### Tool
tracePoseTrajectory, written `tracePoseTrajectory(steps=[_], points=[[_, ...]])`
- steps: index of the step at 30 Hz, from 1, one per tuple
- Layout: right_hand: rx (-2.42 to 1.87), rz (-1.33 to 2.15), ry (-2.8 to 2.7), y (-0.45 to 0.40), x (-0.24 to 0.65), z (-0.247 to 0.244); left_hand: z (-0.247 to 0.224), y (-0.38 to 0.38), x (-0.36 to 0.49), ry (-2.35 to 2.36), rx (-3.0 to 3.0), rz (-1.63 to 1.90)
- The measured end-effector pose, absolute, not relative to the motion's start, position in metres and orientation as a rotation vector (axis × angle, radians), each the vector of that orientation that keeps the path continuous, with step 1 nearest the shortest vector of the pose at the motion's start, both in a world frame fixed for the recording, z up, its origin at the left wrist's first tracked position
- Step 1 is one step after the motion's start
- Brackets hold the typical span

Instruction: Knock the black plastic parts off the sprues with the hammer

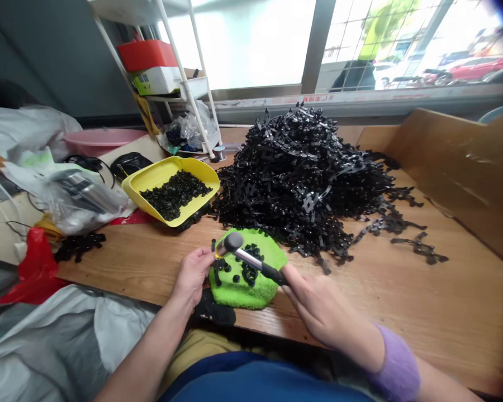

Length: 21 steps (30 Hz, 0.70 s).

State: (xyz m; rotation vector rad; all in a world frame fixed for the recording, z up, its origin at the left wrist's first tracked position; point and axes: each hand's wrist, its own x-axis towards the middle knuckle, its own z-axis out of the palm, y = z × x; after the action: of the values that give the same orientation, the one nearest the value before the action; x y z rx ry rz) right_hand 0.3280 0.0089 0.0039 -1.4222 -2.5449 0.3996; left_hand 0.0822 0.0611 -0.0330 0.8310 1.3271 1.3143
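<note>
My right hand grips a small hammer by its black handle, its shiny shaft pointing left. The hammer's head is over the left part of a green cloth, close to my left fingertips. My left hand is closed in a pinch at the cloth's left edge; what it holds is hidden near the hammer head, where a bit of yellow shows. Small black plastic parts lie scattered on the cloth.
Behind the cloth rises a big heap of black plastic pieces, some strewn to its right. A yellow scoop-shaped tray holds small black parts. At the back stands a white shelf rack; a brown board borders the right side.
</note>
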Motion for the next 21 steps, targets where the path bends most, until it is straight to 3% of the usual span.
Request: tracePoseTrajectory(steps=[4,10,16,21], points=[[-1.485,0.413,-2.592,0.010,0.328,0.001,-0.034,0.062,0.081,1.358,0.829,1.319],[-1.368,0.763,-2.149,-0.002,0.359,0.002,-0.030,0.047,0.067,1.257,0.775,1.142],[-1.632,0.835,-1.923,-0.026,0.395,-0.024,-0.023,0.013,0.063,1.193,0.697,0.939],[-1.617,0.878,-1.971,-0.034,0.394,-0.025,-0.022,0.011,0.069,1.176,0.724,0.905]])
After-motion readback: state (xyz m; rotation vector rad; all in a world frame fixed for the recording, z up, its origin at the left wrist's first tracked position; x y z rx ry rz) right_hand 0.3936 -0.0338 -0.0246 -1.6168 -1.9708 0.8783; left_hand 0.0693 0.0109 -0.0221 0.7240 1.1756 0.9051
